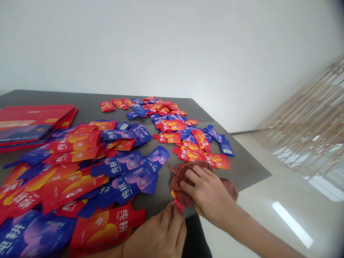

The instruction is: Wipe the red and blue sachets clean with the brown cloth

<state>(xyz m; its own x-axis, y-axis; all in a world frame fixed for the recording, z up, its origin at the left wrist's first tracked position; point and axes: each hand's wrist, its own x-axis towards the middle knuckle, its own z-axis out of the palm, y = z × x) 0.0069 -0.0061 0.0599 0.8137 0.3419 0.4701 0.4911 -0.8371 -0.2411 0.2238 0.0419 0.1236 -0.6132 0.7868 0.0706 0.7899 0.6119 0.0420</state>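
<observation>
My right hand (pixel 204 190) presses a crumpled brown cloth (pixel 188 179) together, and the cloth wraps around a small red and yellow pouch (pixel 177 204). Only the pouch's end shows. My left hand (pixel 163 231) pinches that end from below, next to the cloth's edge. Just left of both hands lie loose blue pouches (pixel 129 179) and red pouches (pixel 107 224), printed with white Chinese characters. More of them are scattered across the dark grey table (pixel 242 168).
A stack of flat red and blue packets (pixel 34 122) lies at the table's left. Further pouches (pixel 158 111) lie in a heap towards the far side. The table's corner drops to a glossy floor (pixel 268 222) on the right, with a wooden lattice screen (pixel 303 125) beyond.
</observation>
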